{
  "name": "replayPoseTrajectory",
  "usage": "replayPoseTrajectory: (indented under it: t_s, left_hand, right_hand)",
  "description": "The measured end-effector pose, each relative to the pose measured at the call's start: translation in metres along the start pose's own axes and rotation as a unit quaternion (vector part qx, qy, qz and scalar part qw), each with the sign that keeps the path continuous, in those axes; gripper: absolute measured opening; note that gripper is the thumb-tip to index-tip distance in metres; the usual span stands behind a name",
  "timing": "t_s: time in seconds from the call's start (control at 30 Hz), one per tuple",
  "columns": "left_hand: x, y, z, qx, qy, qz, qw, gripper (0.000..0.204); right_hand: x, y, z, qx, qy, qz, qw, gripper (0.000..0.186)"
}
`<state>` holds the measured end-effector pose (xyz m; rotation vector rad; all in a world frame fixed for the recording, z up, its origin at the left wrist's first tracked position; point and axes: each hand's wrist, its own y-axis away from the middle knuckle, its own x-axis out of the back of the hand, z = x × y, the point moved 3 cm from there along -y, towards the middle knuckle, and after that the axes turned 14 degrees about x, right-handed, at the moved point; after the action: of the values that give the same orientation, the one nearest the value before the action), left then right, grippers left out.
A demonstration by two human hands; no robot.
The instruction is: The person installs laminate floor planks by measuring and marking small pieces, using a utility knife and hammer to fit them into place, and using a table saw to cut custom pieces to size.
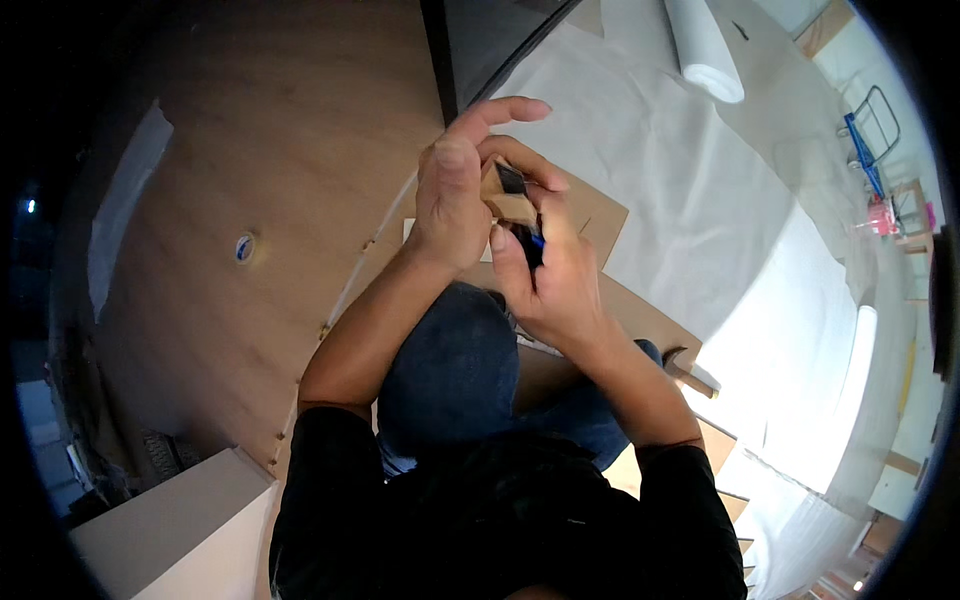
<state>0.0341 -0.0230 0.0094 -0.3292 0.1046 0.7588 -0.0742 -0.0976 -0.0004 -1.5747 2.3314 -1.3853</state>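
Note:
In front of my bent knees, my two hands meet around a small light-wood piece (512, 208). My left hand (452, 200) has its index finger stretched out, while its other fingers curl round the wood. Close against it, my right hand (562, 265) is closed on a small black-and-blue object (527, 243). Its kind is mostly hidden by the fingers. A dark patch shows beside the wood, and I cannot tell which of the two items it belongs to.
A hammer (692, 376) lies by my right knee. Left of me, a tape roll (245, 248) rests on a brown panel (300, 120). White sheeting (650, 150) spreads to the right, with a white roll (708, 60) on it. A pale box (180, 520) stands at lower left.

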Motion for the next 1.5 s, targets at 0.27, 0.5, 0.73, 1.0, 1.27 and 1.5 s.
replayPoseTrajectory:
  t_s: [0.27, 0.5, 0.73, 1.0, 1.27, 1.5]
  left_hand:
    - [0.041, -0.018, -0.018, 0.056, -0.114, -0.056, 0.990, 0.060]
    - [0.138, 0.004, -0.198, 0.326, -0.184, 0.019, 0.927, 0.032]
    - [0.205, 0.056, -0.366, 0.421, 0.060, 0.156, 0.892, 0.030]
    - [0.252, 0.000, -0.384, 0.360, 0.108, 0.232, 0.897, 0.038]
    - [0.277, -0.019, -0.421, 0.325, 0.001, 0.249, 0.912, 0.029]
    - [0.269, -0.024, -0.424, 0.364, 0.010, 0.246, 0.898, 0.028]
  right_hand:
    - [-0.016, 0.003, 0.022, -0.100, -0.151, 0.095, 0.979, 0.018]
    - [-0.042, 0.068, 0.136, -0.334, -0.134, 0.052, 0.932, 0.024]
    - [-0.095, 0.179, 0.228, -0.540, -0.097, -0.090, 0.831, 0.026]
    - [-0.137, 0.220, 0.289, -0.463, -0.048, -0.169, 0.869, 0.025]
    - [-0.160, 0.170, 0.334, -0.513, -0.099, -0.212, 0.826, 0.033]
    - [-0.183, 0.151, 0.371, -0.508, -0.033, -0.270, 0.817, 0.037]
